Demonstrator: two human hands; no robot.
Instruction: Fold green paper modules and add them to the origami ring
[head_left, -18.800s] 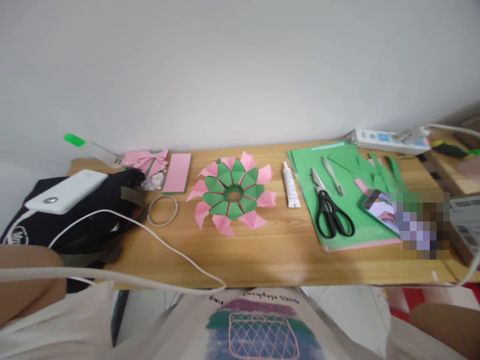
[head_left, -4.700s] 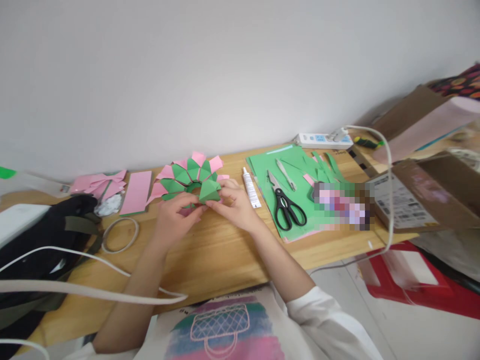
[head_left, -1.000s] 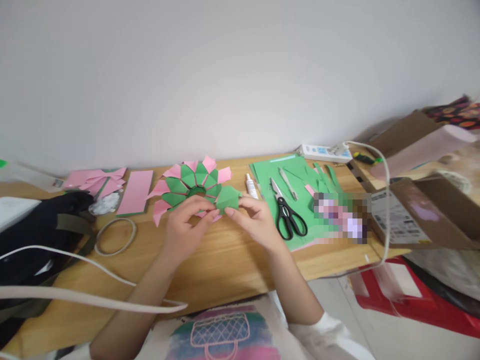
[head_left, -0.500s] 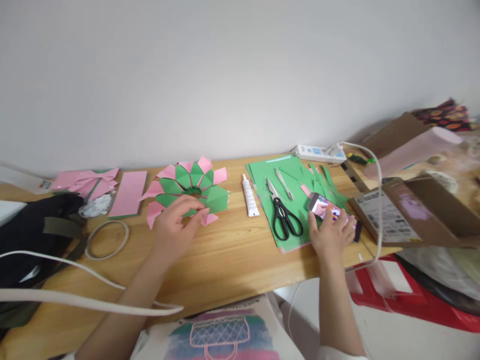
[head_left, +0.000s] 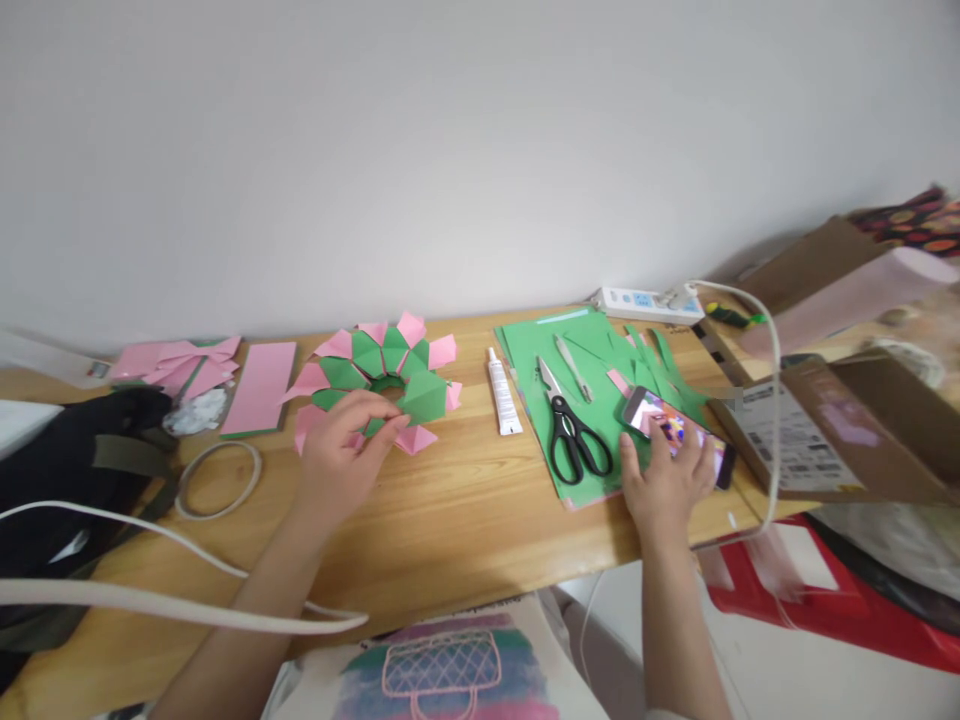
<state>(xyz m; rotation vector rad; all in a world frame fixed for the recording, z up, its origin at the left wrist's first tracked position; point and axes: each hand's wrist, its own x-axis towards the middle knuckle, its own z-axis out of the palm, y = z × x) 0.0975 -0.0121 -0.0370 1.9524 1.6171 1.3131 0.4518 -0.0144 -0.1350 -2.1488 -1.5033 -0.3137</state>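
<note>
My left hand (head_left: 346, 445) is closed in a pinch on the lower corner of a green paper piece (head_left: 426, 396). That piece sits in front of a ring of folded pink and green paper (head_left: 367, 356), which lies on the table; I cannot tell if the two are joined. The hand hides the ring's lower left. Over on the right, my right hand (head_left: 666, 482) lies palm down with its fingers spread across a phone (head_left: 643, 408) whose screen is lit. It partly covers the screen. Black-handled scissors (head_left: 571, 440) rest on green paper sheets (head_left: 529, 345) beside it.
A white tube (head_left: 503, 395) and a pen-like cutter (head_left: 574, 368) lie between my hands. Pink paper (head_left: 259, 388), a tape ring (head_left: 219, 481) and a black bag (head_left: 82, 450) are at left. A power strip (head_left: 649, 304), cable and cardboard box (head_left: 832, 430) stand at right.
The fingers of my right hand have shifted slightly over the phone. My left hand has tilted the green paper piece a little and drawn it slightly left. The view has turned slightly.
</note>
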